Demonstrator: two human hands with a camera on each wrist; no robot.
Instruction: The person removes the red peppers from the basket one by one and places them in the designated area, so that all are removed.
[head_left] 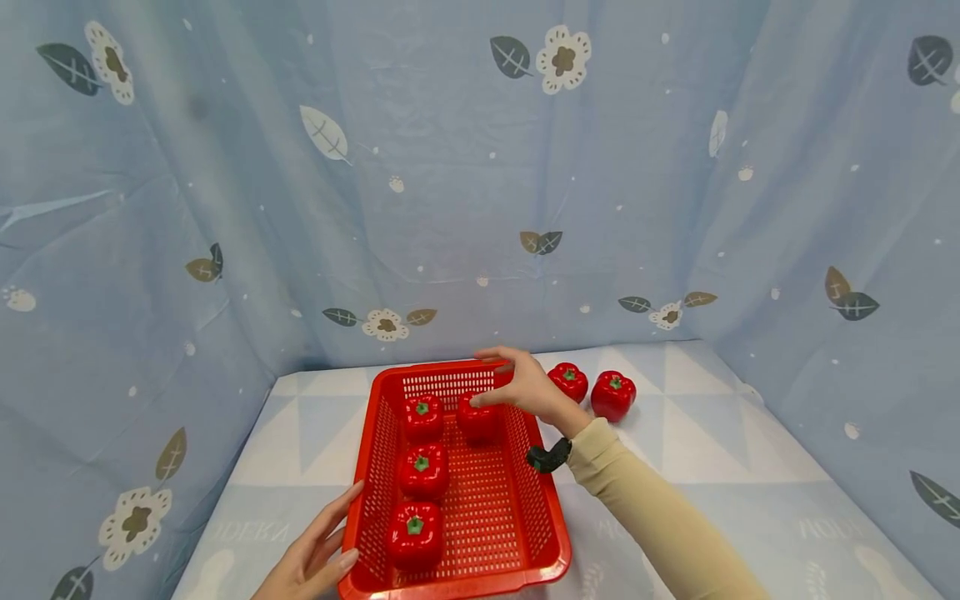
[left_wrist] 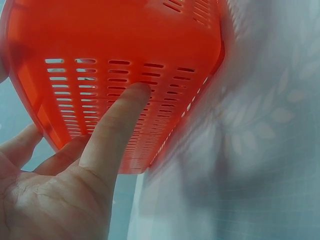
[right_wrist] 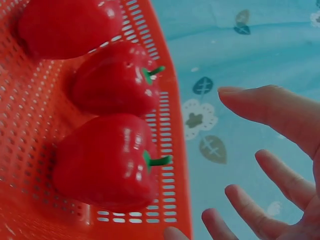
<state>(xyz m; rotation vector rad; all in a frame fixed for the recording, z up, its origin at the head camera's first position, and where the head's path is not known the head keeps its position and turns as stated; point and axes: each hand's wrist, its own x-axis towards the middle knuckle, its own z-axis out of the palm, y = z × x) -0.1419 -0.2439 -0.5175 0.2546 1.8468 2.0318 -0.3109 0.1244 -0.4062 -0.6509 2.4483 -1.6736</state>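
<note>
A red rectangular plastic basket [head_left: 480,521] with slotted walls holds several red bell peppers with green stems. Three bell peppers [head_left: 423,471] line up along its left side, and a single bell pepper [head_left: 477,419] sits at the far right. Over that single pepper is my right hand [head_left: 528,387], fingers spread and thumb overlapping it in the head view; a gap separates this hand from the peppers [right_wrist: 110,160] in the right wrist view. My left hand [head_left: 311,554] touches the basket's near left rim and outer wall [left_wrist: 120,40] with extended fingers [left_wrist: 117,122].
Two more red bell peppers, one farther back [head_left: 567,381] and one to its right [head_left: 613,396], lie on the table just outside the basket. A patterned cloth covers the table [head_left: 675,450]. Blue floral curtains [head_left: 450,167] enclose the back and sides.
</note>
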